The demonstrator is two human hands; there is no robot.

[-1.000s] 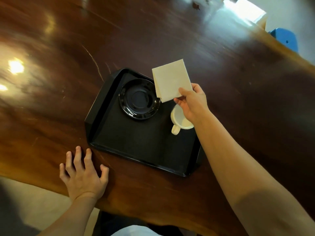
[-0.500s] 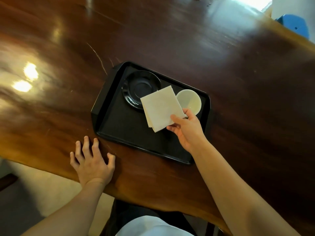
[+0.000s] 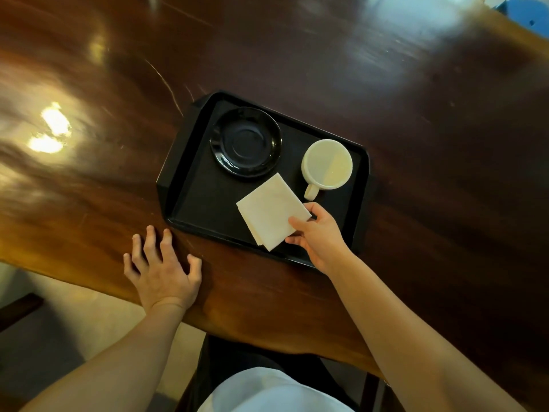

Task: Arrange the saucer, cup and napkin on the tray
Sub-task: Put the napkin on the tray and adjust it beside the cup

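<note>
A black tray (image 3: 190,185) lies on the dark wooden table. A black saucer (image 3: 246,141) sits in its far left part. A white cup (image 3: 326,165) stands upright at the far right, its handle towards me. My right hand (image 3: 318,236) pinches the near right corner of a folded white napkin (image 3: 271,211), which lies low over the tray's near middle, below the saucer and left of the cup's handle. My left hand (image 3: 162,266) rests flat on the table, fingers spread, just off the tray's near left corner.
The wooden table (image 3: 416,114) has a near edge (image 3: 89,281) that runs just behind my left hand. A blue object (image 3: 525,16) shows at the far right corner. A dark chair and my white clothing sit below the table edge.
My right hand has brought the napkin down and towards me, from over the saucer to the tray's near middle. The cup is now fully uncovered. My left hand has stayed put.
</note>
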